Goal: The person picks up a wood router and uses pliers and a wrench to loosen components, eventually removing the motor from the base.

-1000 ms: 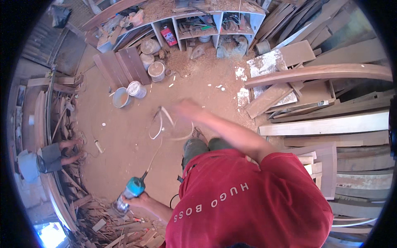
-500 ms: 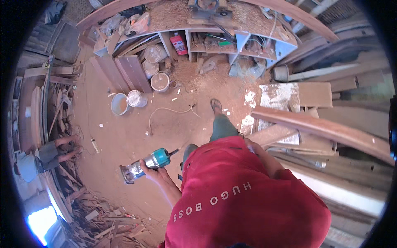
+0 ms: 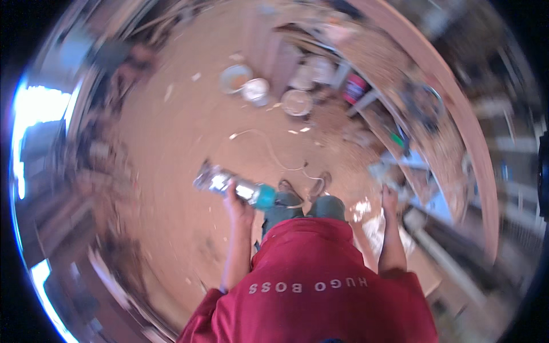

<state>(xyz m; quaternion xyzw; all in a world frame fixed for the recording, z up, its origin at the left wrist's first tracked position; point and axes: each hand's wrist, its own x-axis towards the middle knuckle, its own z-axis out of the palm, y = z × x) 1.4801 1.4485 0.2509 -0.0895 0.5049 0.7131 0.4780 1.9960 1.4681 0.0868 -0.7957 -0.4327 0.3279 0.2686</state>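
Note:
My left hand [image 3: 240, 208] is closed around the body of a handheld trim router [image 3: 233, 187]. The router has a teal motor end toward my legs and a shiny metal base pointing away to the left. Held out to the right, my right hand [image 3: 389, 198] hangs over the floor near the workbench's near end. Motion smears its fingers, and I make out nothing in it. A pale cord [image 3: 269, 143] lies curled on the floor ahead of my feet, and I cannot tell whether it joins the router.
Buckets [image 3: 255, 91] stand ahead beside leaning brown boards. A cluttered workbench [image 3: 394, 74] with open compartments runs along the right, a long curved-looking timber [image 3: 457, 108] behind it. Wood scraps and stacked timber are blurred at left. Another person [image 3: 106, 54] is at the upper left.
My view has swung round, so the bench now sits at the right. My right arm has come into sight, held out. The router stays in my left hand, its base now tipped further ahead.

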